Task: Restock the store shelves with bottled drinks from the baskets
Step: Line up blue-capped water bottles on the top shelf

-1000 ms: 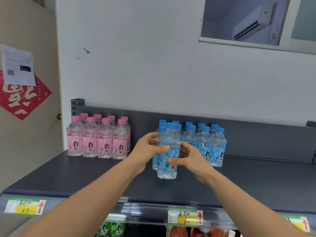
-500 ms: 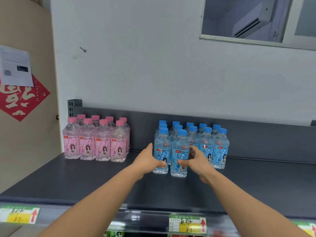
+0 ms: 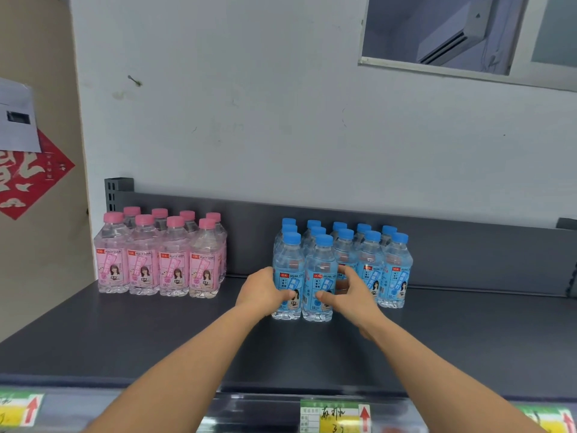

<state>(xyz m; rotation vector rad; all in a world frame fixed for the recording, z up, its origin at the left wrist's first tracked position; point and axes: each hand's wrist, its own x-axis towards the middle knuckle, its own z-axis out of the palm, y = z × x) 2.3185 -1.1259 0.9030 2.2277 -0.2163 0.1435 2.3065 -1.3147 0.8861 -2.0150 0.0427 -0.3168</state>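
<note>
The left hand (image 3: 261,290) grips a blue-capped soda bottle (image 3: 288,260); the right hand (image 3: 351,296) grips the neighbouring bottle (image 3: 322,267). Both bottles stand upright, side by side, on the dark shelf (image 3: 150,335), fronting the blue-capped group (image 3: 374,260).

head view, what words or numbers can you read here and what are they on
"PEACH SODA": labels of the pink bottles.
"ORIGINAL SODA": labels of the blue bottles.
Smaller print on both labels: too small to read.
Handwriting on the price tag at the shelf edge: blurred, unreadable.
Large character on the red paper on the door: cut off, unreadable.
Print on the white sheet: too blurred.
</note>
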